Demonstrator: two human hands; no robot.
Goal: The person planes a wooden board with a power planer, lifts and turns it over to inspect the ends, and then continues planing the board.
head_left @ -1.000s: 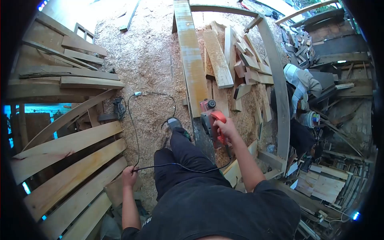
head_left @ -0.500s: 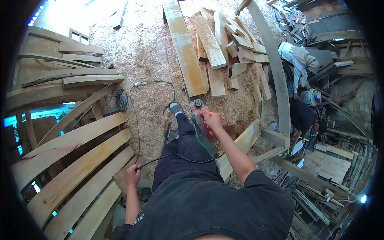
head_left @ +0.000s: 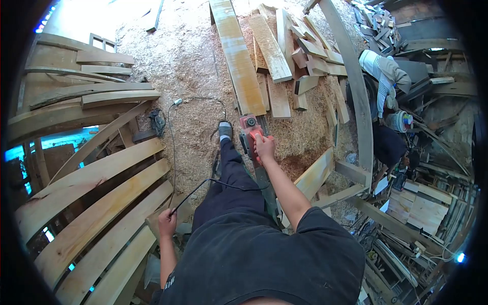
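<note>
Red electric hand planer (head_left: 249, 131) sits on the long pale wooden plank (head_left: 238, 61), at the plank's near end. The right hand (head_left: 264, 147) is wrapped around its orange handle, fingers closed. The left hand (head_left: 166, 222), well left of the plank, is fisted around the black power cord (head_left: 203, 184), which loops from there towards the planer. A grey shoe (head_left: 224, 129) stands just left of the plank. Pale sawdust-covered ground (head_left: 188, 66) spreads on both sides of the plank. Short wooden offcuts (head_left: 305, 56) lie heaped just right of it, with a long curved timber beam (head_left: 352, 81) beyond them. Broad curved boards (head_left: 96, 178) are stacked far left of the plank. A person in a striped top (head_left: 381, 71) bends far right of it.
</note>
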